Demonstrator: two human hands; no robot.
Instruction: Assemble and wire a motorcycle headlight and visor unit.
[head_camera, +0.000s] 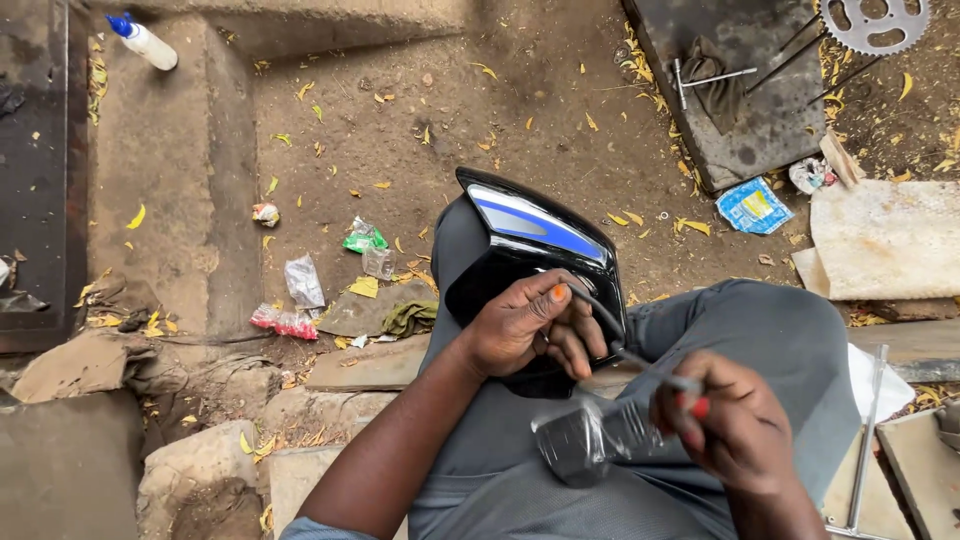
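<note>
Resting on the person's lap, the black panel (535, 265) is steadied by the left hand (530, 325), fingers closed over its lower edge and a thin cable (610, 330). The right hand (735, 425) grips a plastic-wrapped part (590, 440). The glossy panel could slide off the knee onto dirt; open ground lies ahead, a slab (740, 90) to the right.
</note>
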